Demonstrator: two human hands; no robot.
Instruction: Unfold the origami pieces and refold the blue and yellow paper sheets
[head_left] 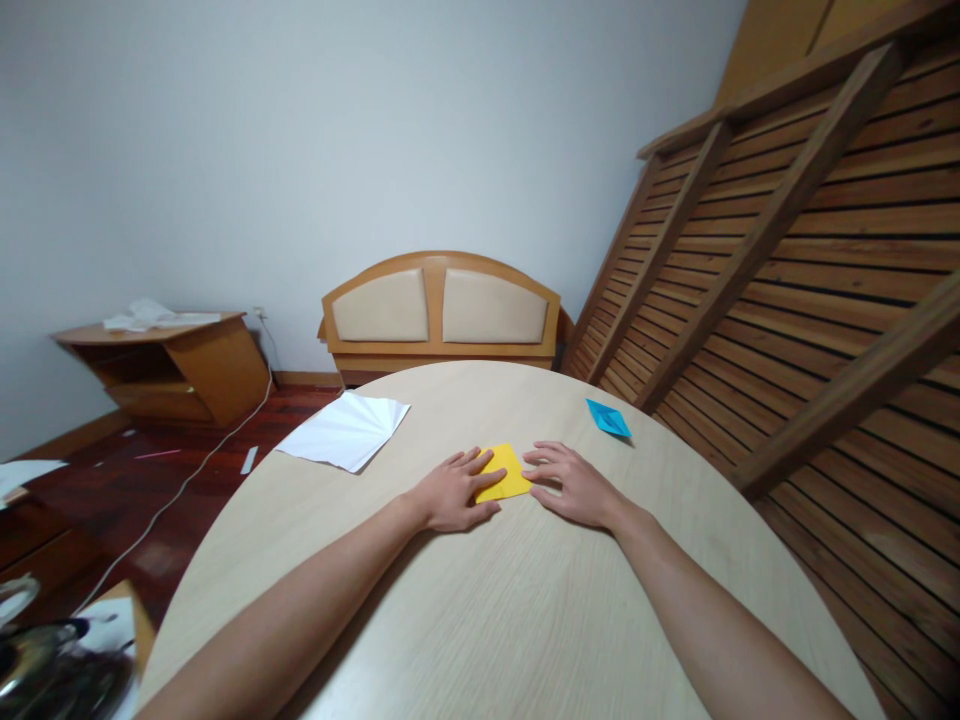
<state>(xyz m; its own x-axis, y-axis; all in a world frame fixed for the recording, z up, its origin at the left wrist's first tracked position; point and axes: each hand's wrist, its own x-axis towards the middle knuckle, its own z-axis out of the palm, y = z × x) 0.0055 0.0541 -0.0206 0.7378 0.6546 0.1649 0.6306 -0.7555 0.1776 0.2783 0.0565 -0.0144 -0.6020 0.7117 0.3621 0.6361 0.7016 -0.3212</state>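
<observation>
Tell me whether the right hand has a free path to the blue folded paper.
Probably yes: the right hand lies flat by the yellow paper, and only bare table lies between it and the blue folded paper.

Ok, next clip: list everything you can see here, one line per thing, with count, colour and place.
yellow paper: 1, yellow, flat on the table under both hands' fingers
blue folded paper: 1, blue, on the table beyond the right hand
white paper: 1 sheet or stack, white, at the table's far left edge
round table: 1, pale wood, fills the foreground
headboard: 1, wood with beige panels, against the wall behind the table
slatted frame: 1, brown wood, leaning at right
low cabinet: 1, wood, by the left wall, white papers on top
cable: 1, white, on the dark floor
left hand: 1, flat, fingers on the yellow paper
right hand: 1, flat, fingertips at the paper's right edge
</observation>
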